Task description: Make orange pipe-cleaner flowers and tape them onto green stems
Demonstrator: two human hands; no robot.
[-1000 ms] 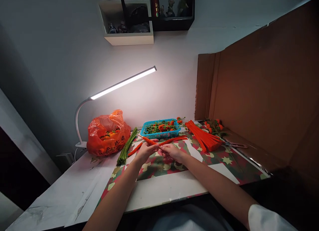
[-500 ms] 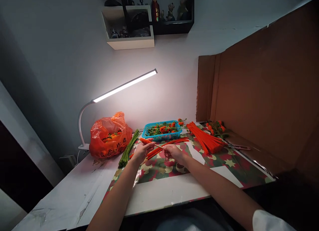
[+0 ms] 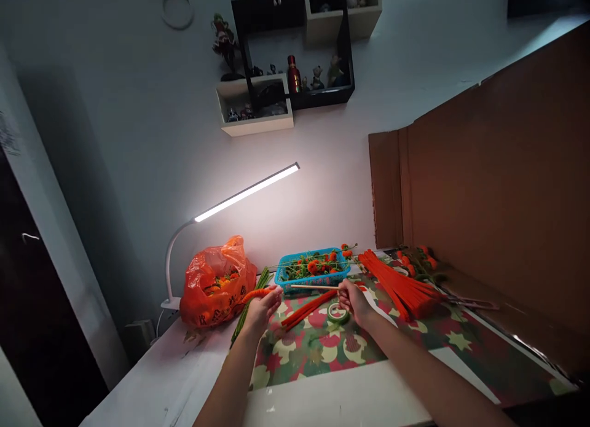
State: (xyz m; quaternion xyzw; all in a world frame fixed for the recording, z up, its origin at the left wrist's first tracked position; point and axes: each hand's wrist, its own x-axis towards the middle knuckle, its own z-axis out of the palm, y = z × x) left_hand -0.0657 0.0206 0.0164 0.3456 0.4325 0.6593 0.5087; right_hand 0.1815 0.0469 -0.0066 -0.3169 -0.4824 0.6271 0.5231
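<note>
Stick (image 3: 313, 287) (pale) sits pinched in curled right hand (image 3: 353, 300).

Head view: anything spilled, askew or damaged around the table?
Nothing looks spilled around the left hand or right hand. Slightly askew: some orange flowers stick out past the blue basket, others lie inside. The cardboard panel has a ragged left edge, as if torn.

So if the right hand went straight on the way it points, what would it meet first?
Probably the basket, beyond the right hand and its stick, though depth is hard to judge.
</note>
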